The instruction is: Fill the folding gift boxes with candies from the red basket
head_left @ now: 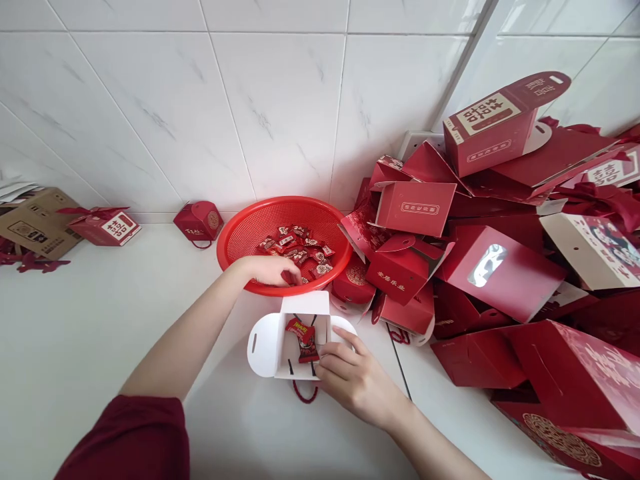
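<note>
My left hand reaches over the front rim of a red plastic basket. Its fingers curl down among small red wrapped candies, and whatever the fingertips pinch is hidden. In front of the basket stands an open gift box, white inside, its flaps spread and a dark red cord handle at the near side. Inside it lie a couple of red-wrapped sweets. My right hand grips the box's right wall and flap, fingers bent over the edge.
Many red gift boxes form a tall heap on the right. Against the tiled wall at left stand a small closed red box, a ribboned box and a brown carton. A wall socket sits behind the heap.
</note>
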`<state>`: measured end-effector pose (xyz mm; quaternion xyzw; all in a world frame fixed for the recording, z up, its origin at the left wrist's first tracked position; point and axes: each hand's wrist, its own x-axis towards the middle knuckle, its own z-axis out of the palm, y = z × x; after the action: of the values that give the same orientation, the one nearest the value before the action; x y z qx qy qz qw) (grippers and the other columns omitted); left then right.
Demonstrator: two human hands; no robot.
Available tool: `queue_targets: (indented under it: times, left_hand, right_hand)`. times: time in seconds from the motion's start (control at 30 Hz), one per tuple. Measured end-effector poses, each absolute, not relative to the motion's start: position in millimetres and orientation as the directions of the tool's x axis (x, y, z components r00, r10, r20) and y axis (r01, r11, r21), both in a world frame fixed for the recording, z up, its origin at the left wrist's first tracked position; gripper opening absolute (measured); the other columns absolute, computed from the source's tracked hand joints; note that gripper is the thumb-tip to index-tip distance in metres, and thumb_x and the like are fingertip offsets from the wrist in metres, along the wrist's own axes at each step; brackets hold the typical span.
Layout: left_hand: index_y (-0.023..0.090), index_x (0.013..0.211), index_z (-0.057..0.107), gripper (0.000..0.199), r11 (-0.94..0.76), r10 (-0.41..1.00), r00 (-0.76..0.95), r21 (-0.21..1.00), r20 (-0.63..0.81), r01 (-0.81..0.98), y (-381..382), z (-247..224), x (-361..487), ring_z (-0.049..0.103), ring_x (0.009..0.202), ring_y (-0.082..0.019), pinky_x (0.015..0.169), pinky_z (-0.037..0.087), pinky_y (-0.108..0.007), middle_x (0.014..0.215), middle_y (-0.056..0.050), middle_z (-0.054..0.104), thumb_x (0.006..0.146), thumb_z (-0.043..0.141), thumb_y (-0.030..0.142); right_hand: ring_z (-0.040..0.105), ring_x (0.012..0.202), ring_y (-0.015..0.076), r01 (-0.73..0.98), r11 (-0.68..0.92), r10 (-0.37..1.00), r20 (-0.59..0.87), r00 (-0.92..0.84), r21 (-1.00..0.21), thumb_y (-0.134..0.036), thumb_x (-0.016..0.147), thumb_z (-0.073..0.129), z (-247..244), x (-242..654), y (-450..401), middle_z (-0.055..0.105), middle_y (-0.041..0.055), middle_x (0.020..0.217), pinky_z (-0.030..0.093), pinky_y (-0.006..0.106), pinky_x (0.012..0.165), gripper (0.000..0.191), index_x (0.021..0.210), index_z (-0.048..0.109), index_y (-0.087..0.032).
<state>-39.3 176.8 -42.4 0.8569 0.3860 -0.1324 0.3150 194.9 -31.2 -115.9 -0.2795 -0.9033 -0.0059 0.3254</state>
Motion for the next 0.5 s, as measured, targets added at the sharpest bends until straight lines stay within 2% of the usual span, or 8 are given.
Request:
queue_targets:
  times: [0.07, 0.1, 0.2, 0.3, 0.4, 0.5]
  left_hand:
    - [0.034, 0.101, 0.076, 0.032, -0.501, 0.484, 0.688, 0.474, -0.541, 0.725, 178, -42, -34, 0.07, 0.094, -0.02, 0.081, 0.051, -0.026, 0.113, 0.003, 0.074, 0.074, 0.059, 0.026]
    - [0.034, 0.099, 0.076, 0.033, -0.488, 0.5, 0.657, 0.443, -0.564, 0.752, 181, -41, -33, 0.07, 0.091, -0.02, 0.08, 0.052, -0.026, 0.111, 0.003, 0.075, 0.071, 0.061, 0.025]
    - [0.03, 0.108, 0.075, 0.043, -0.472, 0.633, 0.568, 0.32, -0.526, 0.822, 196, -37, -38, 0.067, 0.106, -0.026, 0.091, 0.05, -0.032, 0.122, -0.002, 0.072, 0.067, 0.065, 0.025]
    - [0.025, 0.127, 0.064, 0.051, -0.429, 0.781, 0.499, 0.258, -0.377, 0.866, 213, -24, -48, 0.059, 0.121, -0.026, 0.101, 0.044, -0.033, 0.137, -0.006, 0.063, 0.077, 0.055, 0.029]
    - [0.024, 0.125, 0.065, 0.045, -0.418, 0.825, 0.46, 0.192, -0.328, 0.888, 222, -12, -48, 0.064, 0.111, -0.022, 0.094, 0.047, -0.029, 0.127, -0.005, 0.068, 0.083, 0.05, 0.031]
    - [0.028, 0.112, 0.071, 0.035, -0.499, 0.731, 0.525, 0.182, -0.436, 0.847, 217, -15, -35, 0.067, 0.099, -0.022, 0.084, 0.05, -0.027, 0.116, -0.002, 0.073, 0.081, 0.056, 0.035]
  right_hand:
    - [0.064, 0.097, 0.0138, 0.509, 0.843, 0.499, 0.604, -0.621, -0.173, -0.01, 0.098, 0.052, -116, 193, -32, 0.065, -0.0017, 0.077, 0.033, 0.043, 0.12, 0.017, 0.086, 0.061, -0.018]
    - [0.064, 0.096, 0.0139, 0.51, 0.842, 0.501, 0.607, -0.618, -0.176, -0.01, 0.098, 0.053, -117, 193, -32, 0.065, -0.0016, 0.077, 0.033, 0.043, 0.12, 0.016, 0.087, 0.062, -0.018]
    - [0.064, 0.096, 0.0141, 0.514, 0.836, 0.513, 0.602, -0.612, -0.191, -0.011, 0.098, 0.053, -117, 192, -32, 0.065, -0.0013, 0.077, 0.034, 0.042, 0.12, 0.015, 0.088, 0.062, -0.018]
    - [0.064, 0.097, 0.0143, 0.519, 0.829, 0.527, 0.6, -0.603, -0.207, -0.012, 0.098, 0.054, -117, 192, -31, 0.066, -0.0014, 0.078, 0.034, 0.042, 0.119, 0.013, 0.089, 0.063, -0.018]
    - [0.065, 0.097, 0.0145, 0.51, 0.833, 0.524, 0.607, -0.598, -0.216, -0.014, 0.098, 0.055, -117, 193, -31, 0.066, -0.0013, 0.078, 0.033, 0.042, 0.12, 0.012, 0.09, 0.063, -0.018]
    - [0.065, 0.097, 0.0151, 0.504, 0.836, 0.519, 0.61, -0.599, -0.217, -0.015, 0.098, 0.055, -116, 192, -31, 0.067, -0.0008, 0.079, 0.034, 0.043, 0.119, 0.012, 0.09, 0.063, -0.018]
